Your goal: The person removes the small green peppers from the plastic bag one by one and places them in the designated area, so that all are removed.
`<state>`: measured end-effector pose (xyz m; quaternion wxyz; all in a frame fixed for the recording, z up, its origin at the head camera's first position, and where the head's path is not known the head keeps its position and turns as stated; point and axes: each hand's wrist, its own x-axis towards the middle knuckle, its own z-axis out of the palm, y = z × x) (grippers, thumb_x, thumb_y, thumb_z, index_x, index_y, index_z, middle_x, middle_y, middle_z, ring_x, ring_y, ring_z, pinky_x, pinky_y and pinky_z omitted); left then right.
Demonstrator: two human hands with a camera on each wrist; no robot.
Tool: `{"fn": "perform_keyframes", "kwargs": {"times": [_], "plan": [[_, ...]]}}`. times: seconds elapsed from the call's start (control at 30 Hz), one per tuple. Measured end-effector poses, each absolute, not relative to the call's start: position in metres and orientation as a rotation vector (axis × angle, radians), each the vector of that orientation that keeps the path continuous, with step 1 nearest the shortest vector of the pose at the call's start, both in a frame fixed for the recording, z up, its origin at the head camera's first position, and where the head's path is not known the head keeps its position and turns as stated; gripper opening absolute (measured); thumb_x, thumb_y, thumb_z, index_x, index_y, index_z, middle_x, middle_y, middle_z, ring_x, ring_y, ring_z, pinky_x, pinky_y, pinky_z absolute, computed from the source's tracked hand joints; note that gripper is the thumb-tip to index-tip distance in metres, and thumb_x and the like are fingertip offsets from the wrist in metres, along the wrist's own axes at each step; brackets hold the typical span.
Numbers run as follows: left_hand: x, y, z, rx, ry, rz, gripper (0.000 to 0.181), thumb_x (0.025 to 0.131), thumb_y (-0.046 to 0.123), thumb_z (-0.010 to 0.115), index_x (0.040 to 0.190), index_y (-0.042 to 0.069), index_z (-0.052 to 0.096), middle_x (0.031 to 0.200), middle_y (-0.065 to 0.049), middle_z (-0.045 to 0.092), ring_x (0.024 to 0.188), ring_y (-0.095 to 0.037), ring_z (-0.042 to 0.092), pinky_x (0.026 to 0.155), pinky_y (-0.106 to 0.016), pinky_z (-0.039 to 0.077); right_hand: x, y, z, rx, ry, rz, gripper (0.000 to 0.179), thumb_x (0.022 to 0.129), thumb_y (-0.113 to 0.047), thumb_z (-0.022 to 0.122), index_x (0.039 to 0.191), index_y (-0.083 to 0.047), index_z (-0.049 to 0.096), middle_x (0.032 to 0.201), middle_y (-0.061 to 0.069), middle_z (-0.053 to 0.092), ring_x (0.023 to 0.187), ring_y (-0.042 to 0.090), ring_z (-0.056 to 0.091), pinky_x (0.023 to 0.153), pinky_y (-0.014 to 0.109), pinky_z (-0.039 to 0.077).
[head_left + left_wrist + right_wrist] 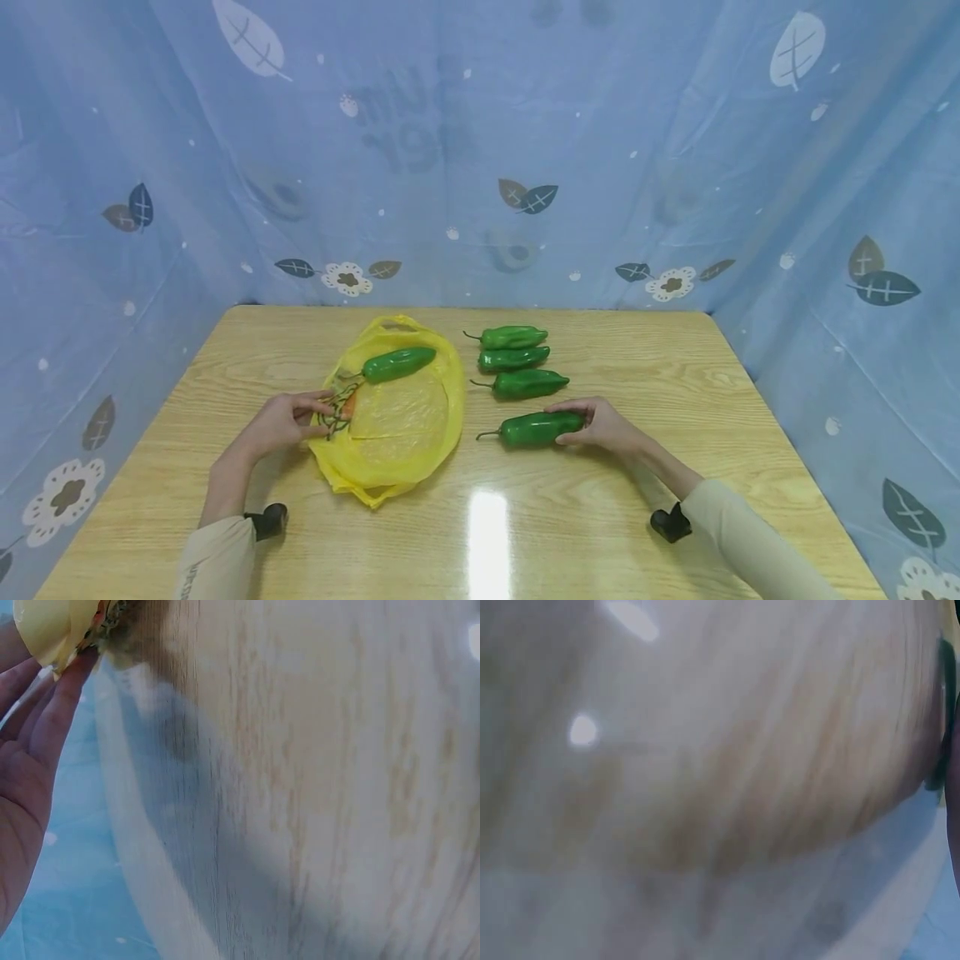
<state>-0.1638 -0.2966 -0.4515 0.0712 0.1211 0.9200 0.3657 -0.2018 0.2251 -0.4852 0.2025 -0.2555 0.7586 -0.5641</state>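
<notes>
A yellow plastic bag (pixel 448 429) lies spread on the table, with one long green pepper (pixel 399 364) on it. At its left edge, by a dark-patterned printed patch (pixel 341 408), my left hand (pixel 283 423) pinches the plastic. In the left wrist view, the fingers (pixel 64 701) meet the yellow film. Right of the bag, my right hand (pixel 603 427) grips the blunt end of another green pepper (pixel 531 429), whose stem points left. Only a sliver of that pepper (pixel 948 712) shows in the right wrist view.
Behind the gripped pepper lie three more green peppers in a column: a near one (pixel 529 383), a middle one (pixel 513 359) and a far one (pixel 514 337). A blue leaf-print curtain (pixel 465 250) surrounds the wooden table (pixel 645 358) at the back and sides.
</notes>
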Motion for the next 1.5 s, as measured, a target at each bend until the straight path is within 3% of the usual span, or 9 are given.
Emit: {"fn": "perform_keyframes", "kwargs": {"times": [0.13, 0.27, 0.47, 0.6, 0.77, 0.87, 0.97, 1.2, 1.5], "plan": [[-0.163, -0.296, -0.451, 0.354, 2.747, 1.098, 0.023, 0.083, 0.011, 0.075, 0.105, 0.004, 0.073, 0.137, -0.022, 0.051, 0.098, -0.025, 0.063, 0.085, -0.029, 0.054, -0.207, 0.227, -0.486, -0.725, 2.139, -1.499, 0.049, 0.079, -0.009, 0.079, 0.125, 0.001, 0.062, 0.128, 0.020, 0.059, 0.100, 0.009, 0.062, 0.082, 0.022, 0.054], [-0.162, -0.295, -0.449, 0.340, 2.734, 1.097, 0.025, 0.083, 0.013, 0.075, 0.106, 0.004, 0.073, 0.137, -0.022, 0.051, 0.071, -0.010, 0.047, 0.065, -0.021, 0.041, -0.210, 0.228, -0.486, -0.720, 2.119, -1.478, 0.049, 0.079, -0.009, 0.078, 0.125, 0.001, 0.063, 0.128, 0.020, 0.059, 0.099, 0.011, 0.062, 0.080, 0.023, 0.055], [-0.160, -0.294, -0.449, 0.343, 2.732, 1.108, 0.025, 0.083, 0.014, 0.075, 0.106, 0.004, 0.073, 0.137, -0.022, 0.051, 0.084, -0.020, 0.056, 0.072, -0.023, 0.048, -0.213, 0.229, -0.487, -0.698, 2.119, -1.475, 0.049, 0.079, -0.008, 0.079, 0.125, 0.001, 0.063, 0.126, 0.019, 0.060, 0.095, 0.011, 0.060, 0.077, 0.021, 0.053], [-0.161, -0.295, -0.449, 0.329, 2.741, 1.099, 0.024, 0.083, 0.012, 0.075, 0.106, 0.004, 0.073, 0.137, -0.022, 0.051, 0.081, -0.019, 0.055, 0.069, -0.021, 0.046, -0.215, 0.227, -0.487, -0.704, 2.137, -1.470, 0.050, 0.078, -0.010, 0.080, 0.124, 0.000, 0.064, 0.125, 0.018, 0.061, 0.093, 0.011, 0.060, 0.077, 0.020, 0.052], [-0.161, -0.297, -0.449, 0.296, 2.728, 1.115, 0.024, 0.083, 0.010, 0.075, 0.106, 0.004, 0.073, 0.138, -0.020, 0.051, 0.093, -0.016, 0.055, 0.070, -0.017, 0.044, -0.218, 0.226, -0.486, -0.706, 2.162, -1.443, 0.050, 0.078, -0.010, 0.080, 0.124, -0.001, 0.064, 0.124, 0.017, 0.062, 0.092, 0.010, 0.060, 0.077, 0.019, 0.051], [-0.161, -0.297, -0.448, 0.320, 2.725, 1.123, 0.024, 0.083, 0.011, 0.075, 0.106, 0.004, 0.073, 0.138, -0.022, 0.050, 0.104, -0.023, 0.058, 0.077, -0.020, 0.049, -0.219, 0.226, -0.484, -0.708, 2.168, -1.426, 0.050, 0.079, -0.010, 0.079, 0.125, 0.000, 0.063, 0.125, 0.018, 0.062, 0.094, 0.009, 0.060, 0.076, 0.018, 0.050], [-0.161, -0.296, -0.448, 0.341, 2.732, 1.131, 0.024, 0.083, 0.011, 0.075, 0.106, 0.004, 0.073, 0.137, -0.023, 0.050, 0.116, -0.036, 0.055, 0.091, -0.033, 0.052, -0.220, 0.226, -0.482, -0.741, 2.180, -1.399, 0.050, 0.079, -0.011, 0.079, 0.126, 0.000, 0.062, 0.125, 0.017, 0.062, 0.101, 0.010, 0.061, 0.080, 0.019, 0.051], [-0.163, -0.294, -0.448, 0.337, 2.756, 1.107, 0.025, 0.082, 0.013, 0.077, 0.105, 0.004, 0.074, 0.137, -0.021, 0.051, 0.123, -0.039, 0.050, 0.095, -0.042, 0.049, -0.224, 0.232, -0.475, -0.811, 2.085, -1.438, 0.052, 0.081, -0.004, 0.075, 0.128, 0.008, 0.056, 0.129, 0.022, 0.058, 0.121, 0.031, 0.055, 0.098, 0.027, 0.048], [-0.164, -0.295, -0.449, 0.340, 2.750, 1.104, 0.024, 0.083, 0.013, 0.076, 0.106, 0.005, 0.073, 0.138, -0.021, 0.051, 0.125, -0.039, 0.048, 0.096, -0.043, 0.048, -0.231, 0.238, -0.449, -0.775, 2.065, -1.507, 0.045, 0.089, -0.008, 0.069, 0.129, 0.008, 0.056, 0.128, 0.028, 0.056, 0.117, 0.042, 0.054, 0.092, 0.028, 0.052]]}}
